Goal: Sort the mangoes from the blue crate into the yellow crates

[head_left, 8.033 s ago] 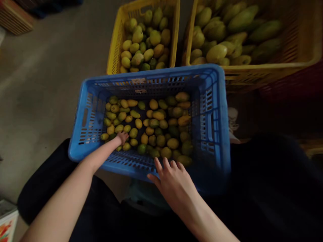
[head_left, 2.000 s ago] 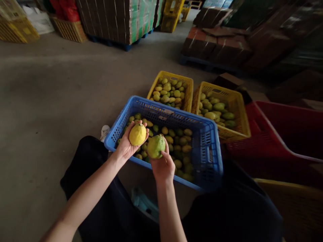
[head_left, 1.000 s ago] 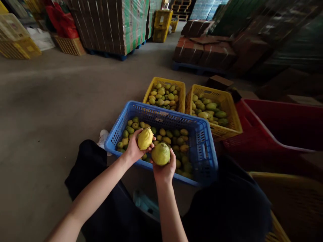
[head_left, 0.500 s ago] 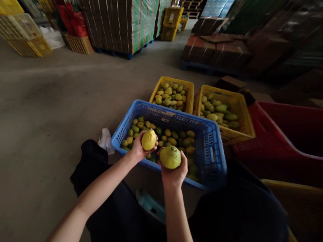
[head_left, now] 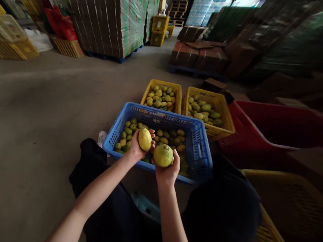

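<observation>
My left hand [head_left: 135, 148] is closed around a yellow lemon [head_left: 145, 139], its fingers curled under and behind the fruit. Just to the right and a little nearer, my right hand [head_left: 168, 174] cups a larger, greener lemon [head_left: 163, 156] with its knobbly end turned up. Both hands are raised over the near side of a blue plastic crate [head_left: 199, 134]. Inside that crate lie green and yellow lemons [head_left: 174, 138], partly hidden by my hands and the held fruit.
Beyond the blue crate stand two yellow crates of lemons, one left [head_left: 178, 97] and one right [head_left: 228, 116]. A red bin [head_left: 252, 143] is at the right, with another yellow crate [head_left: 272, 174] nearer me. Wrapped pallet stacks [head_left: 101, 30] stand farther back.
The view has swung right, so the crates sit farther left in the picture. In my left hand the yellow lemon has turned, and its fingers are spread a little more. The right hand keeps its lemon.
</observation>
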A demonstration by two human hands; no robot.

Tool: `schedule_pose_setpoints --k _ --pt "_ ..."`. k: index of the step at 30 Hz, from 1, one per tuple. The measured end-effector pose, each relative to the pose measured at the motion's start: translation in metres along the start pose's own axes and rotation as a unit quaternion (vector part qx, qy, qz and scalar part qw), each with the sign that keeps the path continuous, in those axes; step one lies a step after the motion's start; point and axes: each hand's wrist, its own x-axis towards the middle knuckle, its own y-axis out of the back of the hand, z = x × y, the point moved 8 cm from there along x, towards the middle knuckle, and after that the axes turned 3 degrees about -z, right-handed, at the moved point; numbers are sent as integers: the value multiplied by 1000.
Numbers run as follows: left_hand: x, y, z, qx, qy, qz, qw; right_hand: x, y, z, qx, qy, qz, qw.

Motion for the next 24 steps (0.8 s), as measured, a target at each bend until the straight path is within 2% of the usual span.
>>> schedule_pose_setpoints --k 5,8,13,17,20,22,24 --pt "5 -23 -6 -18 28 -56 998 -3 -7 -17 -1 2 -94 996" --pt "12 -36 -14 -19 39 -64 997 -6 -14 -28 12 5 -147 989" --pt "24 -34 -18 -11 49 -33 998 -5 -5 -43 13 -8 -149 989" --pt "32 -15 -19 29 41 10 999 -15 28 -46 -11 -29 -132 991" --pt "33 15 -29 112 18 72 991 -31 68 -40 -52 -45 -108 992" --pt "33 43 -48 200 57 88 974 -39 93 -40 -135 -59 -101 984" --pt "34 76 -73 314 141 94 934 -41 109 -53 -218 -64 -126 966"
